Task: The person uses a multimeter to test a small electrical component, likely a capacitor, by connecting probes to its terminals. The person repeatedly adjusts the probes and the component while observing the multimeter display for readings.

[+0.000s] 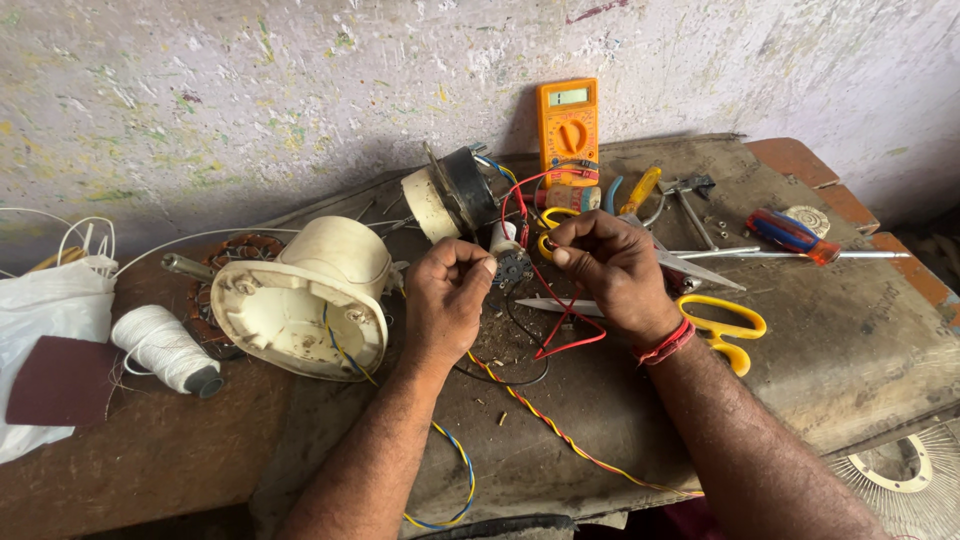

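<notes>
Head view: left hand [447, 300] pinches a small black switch part [512, 266] mid-counter [860, 350]; right hand [610, 268] grips its red wire [568, 322]. Fan housing [310, 295] lies opened; wiring looks unfinished.

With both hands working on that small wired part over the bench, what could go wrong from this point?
1. The left hand and right hand pinch a small switch part with thin red wires; a tug might pull a lead loose.
2. The open scissors lie right beside the right wrist, so a cut seems possible.
3. The cream motor housing sits near the bench edge, its twisted wires trailing off; a snag could drag it.
</notes>
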